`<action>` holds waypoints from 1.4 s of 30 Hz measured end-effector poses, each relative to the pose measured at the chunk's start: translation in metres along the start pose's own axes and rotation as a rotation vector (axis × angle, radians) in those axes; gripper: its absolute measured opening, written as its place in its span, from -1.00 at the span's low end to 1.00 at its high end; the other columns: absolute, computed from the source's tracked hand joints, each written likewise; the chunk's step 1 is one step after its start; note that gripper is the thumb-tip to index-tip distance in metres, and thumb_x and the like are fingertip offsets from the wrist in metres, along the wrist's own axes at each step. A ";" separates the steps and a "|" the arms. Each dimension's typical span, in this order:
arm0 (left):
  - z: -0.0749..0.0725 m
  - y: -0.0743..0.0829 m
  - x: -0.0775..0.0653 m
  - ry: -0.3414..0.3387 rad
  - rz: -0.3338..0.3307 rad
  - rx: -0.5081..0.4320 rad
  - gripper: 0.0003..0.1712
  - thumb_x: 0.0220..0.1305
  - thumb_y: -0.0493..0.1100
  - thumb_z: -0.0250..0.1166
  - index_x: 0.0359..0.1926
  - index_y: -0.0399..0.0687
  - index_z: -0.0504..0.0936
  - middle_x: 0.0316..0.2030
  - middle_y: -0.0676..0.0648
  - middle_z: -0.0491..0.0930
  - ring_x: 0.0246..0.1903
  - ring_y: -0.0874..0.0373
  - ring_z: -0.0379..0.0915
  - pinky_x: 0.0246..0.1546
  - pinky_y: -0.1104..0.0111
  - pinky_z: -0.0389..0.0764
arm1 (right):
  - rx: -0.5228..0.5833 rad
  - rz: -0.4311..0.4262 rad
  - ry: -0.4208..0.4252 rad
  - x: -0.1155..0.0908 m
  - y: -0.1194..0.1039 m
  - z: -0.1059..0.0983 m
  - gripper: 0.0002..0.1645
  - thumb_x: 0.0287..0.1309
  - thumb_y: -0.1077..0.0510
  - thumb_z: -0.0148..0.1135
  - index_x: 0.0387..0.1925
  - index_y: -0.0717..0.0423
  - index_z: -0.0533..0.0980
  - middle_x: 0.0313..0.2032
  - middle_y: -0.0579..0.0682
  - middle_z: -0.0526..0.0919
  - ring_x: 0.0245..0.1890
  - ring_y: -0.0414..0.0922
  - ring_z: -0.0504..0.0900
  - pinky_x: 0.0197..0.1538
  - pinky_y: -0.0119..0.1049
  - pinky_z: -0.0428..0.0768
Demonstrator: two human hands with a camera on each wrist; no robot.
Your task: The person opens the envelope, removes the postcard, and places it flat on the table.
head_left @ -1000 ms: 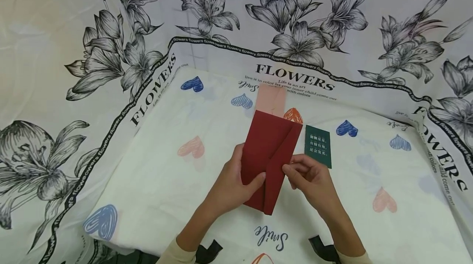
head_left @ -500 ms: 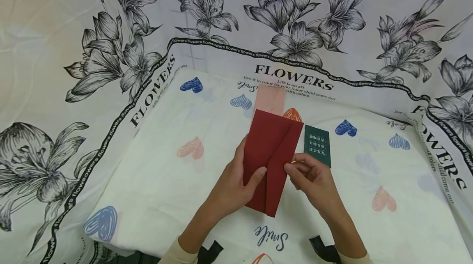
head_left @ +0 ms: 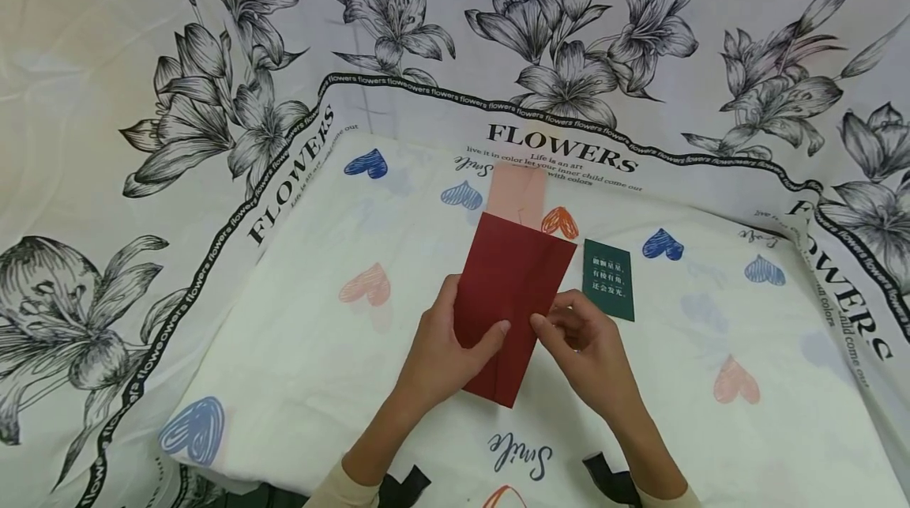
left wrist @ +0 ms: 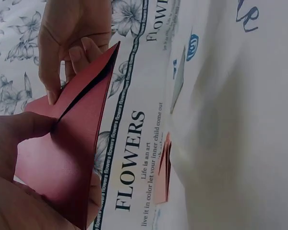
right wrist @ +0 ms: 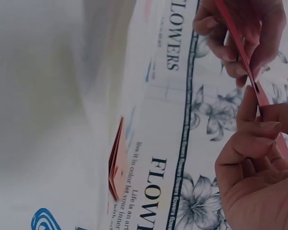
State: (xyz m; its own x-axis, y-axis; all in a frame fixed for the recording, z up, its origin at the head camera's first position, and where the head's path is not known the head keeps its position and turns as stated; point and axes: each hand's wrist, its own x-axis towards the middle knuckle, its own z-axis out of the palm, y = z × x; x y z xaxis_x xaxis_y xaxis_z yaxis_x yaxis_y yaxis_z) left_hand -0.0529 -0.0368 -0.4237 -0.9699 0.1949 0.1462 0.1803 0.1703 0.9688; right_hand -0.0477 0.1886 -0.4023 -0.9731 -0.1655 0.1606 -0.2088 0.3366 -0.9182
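Red env. [head_left: 508, 279], qty 1, hand-held.
L hand [head_left: 442, 354] gripped it, 8 o'clock; R hand [head_left: 588, 351] pinched it, 3 o'clock; uneven tug might've creased it.

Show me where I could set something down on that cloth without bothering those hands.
Left of the left hand, out to the big printed blue heart, the cloth is free. So is the patch between the right hand and the right-side pink heart. The middle is crowded: both hands hold the red envelope, pink paper beyond, green card alongside.
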 end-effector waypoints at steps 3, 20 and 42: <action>-0.004 -0.002 0.000 0.025 -0.007 -0.015 -0.29 0.33 -0.02 0.50 0.38 0.19 0.34 0.13 0.15 0.61 0.10 0.14 0.60 -0.04 0.18 0.74 | -0.013 -0.011 -0.002 0.002 -0.001 0.005 -0.84 0.46 0.15 0.34 0.00 -0.03 0.58 -0.26 -0.12 0.80 -0.28 -0.02 0.77 -0.17 -0.24 0.75; -0.120 -0.033 0.016 0.145 -0.179 0.324 -0.34 0.47 0.07 0.35 0.40 -0.06 0.33 0.12 -0.17 0.64 0.05 -0.13 0.65 -0.05 -0.10 0.71 | -0.234 0.114 -0.258 0.004 -0.002 -0.021 -0.77 0.55 0.01 0.25 0.15 -0.22 0.56 -0.22 -0.24 0.79 -0.45 -0.13 0.64 -0.35 -0.30 0.60; -0.156 -0.066 0.047 -0.065 -0.338 0.589 -0.20 0.59 -0.01 0.22 0.45 -0.50 0.07 -0.01 -0.44 0.61 -0.12 -0.21 0.64 -0.04 -0.04 0.62 | -0.225 0.111 -0.388 0.021 0.007 -0.024 -0.79 0.58 -0.02 0.19 0.13 -0.17 0.59 -0.19 -0.04 0.80 -0.41 -0.10 0.68 -0.30 -0.28 0.64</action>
State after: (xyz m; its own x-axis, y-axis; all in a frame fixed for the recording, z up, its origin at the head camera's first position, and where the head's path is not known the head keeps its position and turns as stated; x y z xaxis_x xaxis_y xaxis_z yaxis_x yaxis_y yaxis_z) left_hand -0.1355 -0.1894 -0.4501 -0.9800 0.0932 -0.1757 -0.0538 0.7261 0.6855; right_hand -0.0716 0.2096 -0.3972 -0.8912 -0.4372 -0.1206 -0.1634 0.5576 -0.8139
